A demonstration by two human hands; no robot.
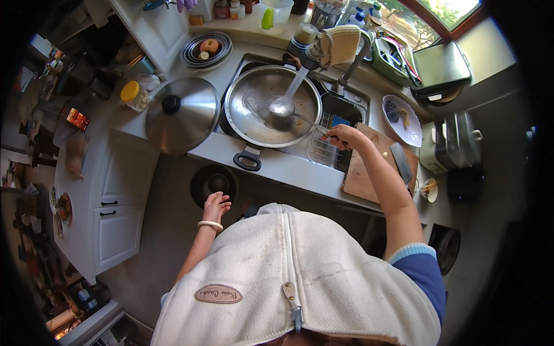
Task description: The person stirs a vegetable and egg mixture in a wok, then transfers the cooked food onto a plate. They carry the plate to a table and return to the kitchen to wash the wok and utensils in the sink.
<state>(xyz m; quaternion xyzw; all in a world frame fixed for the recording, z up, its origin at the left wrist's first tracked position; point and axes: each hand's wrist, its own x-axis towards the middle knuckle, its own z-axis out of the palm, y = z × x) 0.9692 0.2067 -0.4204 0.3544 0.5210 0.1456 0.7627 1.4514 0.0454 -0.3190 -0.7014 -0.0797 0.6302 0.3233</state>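
My right hand (340, 136) grips the handle of a metal ladle (309, 122). The ladle's bowl is inside a wide stainless steel pan (242, 125) with black side handles, which sits over the sink. A stream of water (296, 82) from the faucet head (308, 58) falls into the ladle's bowl, and some shallow liquid lies in the pan. Lower left, my left hand (216, 206) hangs in the air in front of the counter, empty, with its fingers loosely apart. Below it on the floor is a dark round bin (197, 186).
A domed steel lid (186, 125) lies left of the sink. To the right are a wooden cutting board (361, 173) bearing a cleaver (401, 162), and a leaf-shaped plate (411, 132). Nested bowls (227, 47) stand at the back left. A wire rack (322, 151) is in the sink.
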